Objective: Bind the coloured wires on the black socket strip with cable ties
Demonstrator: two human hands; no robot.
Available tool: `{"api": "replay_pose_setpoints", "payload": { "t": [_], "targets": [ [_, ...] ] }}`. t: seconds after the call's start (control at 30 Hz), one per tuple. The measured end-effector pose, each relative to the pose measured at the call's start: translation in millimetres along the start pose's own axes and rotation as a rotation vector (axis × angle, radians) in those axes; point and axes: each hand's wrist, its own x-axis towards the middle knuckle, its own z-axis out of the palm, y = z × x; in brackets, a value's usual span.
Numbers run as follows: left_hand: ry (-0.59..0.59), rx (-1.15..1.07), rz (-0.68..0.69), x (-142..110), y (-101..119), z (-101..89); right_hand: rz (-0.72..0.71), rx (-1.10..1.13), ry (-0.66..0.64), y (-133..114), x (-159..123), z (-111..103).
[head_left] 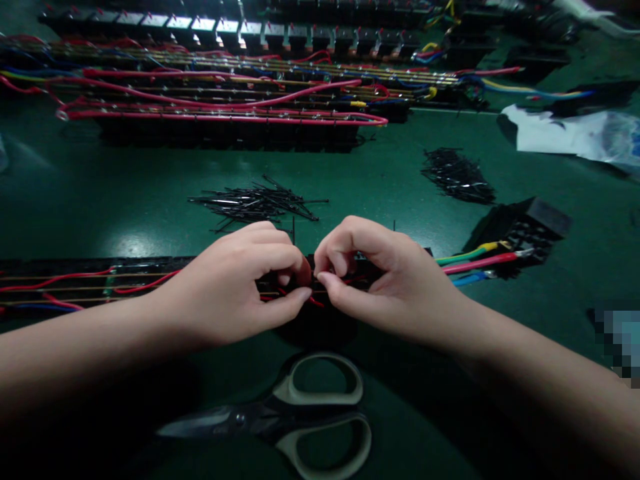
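Observation:
My left hand (245, 283) and my right hand (390, 280) meet over a long black wired assembly (85, 283) lying across the green table. Thumb and fingertips of each hand are pinched close together, almost touching the other hand. What sits between them is too small and dark to make out. Red wires (155, 283) run along the assembly beneath my fingers. A thin black cable tie (294, 230) stands upright just behind my left fingers. At the right end, green-yellow, red and blue leads (480, 263) enter a black connector block (520, 230).
Scissors (285, 413) with pale handles lie in front of my hands, blades leftward. Behind are two piles of black cable ties, a nearer pile (255, 200) and a right-hand pile (457, 175). Similar wired assemblies (225, 113) line the back. A white plastic bag (570, 137) lies far right.

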Motion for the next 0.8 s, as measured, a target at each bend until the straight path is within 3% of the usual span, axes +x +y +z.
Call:
{"api": "replay_pose_setpoints", "payload": {
  "t": [0.23, 0.47, 0.6, 0.8],
  "targets": [
    [-0.017, -0.001, 0.009, 0.8, 0.0, -0.5, 0.006, -0.015, -0.001, 1.0, -0.4, 0.4],
    [-0.020, -0.007, 0.109, 0.7, 2.1, -1.8, -0.082, -0.082, -0.013, -1.8, -1.7, -0.9],
    [-0.017, -0.016, 0.144, -2.9, 4.1, -0.7, -0.064, -0.043, -0.021, -2.3, -1.5, -3.0],
    [-0.017, -0.036, 0.136, -7.6, 6.8, 2.1, -0.122, -0.133, -0.093, -1.0, -3.2, -1.7]
  ]
}}
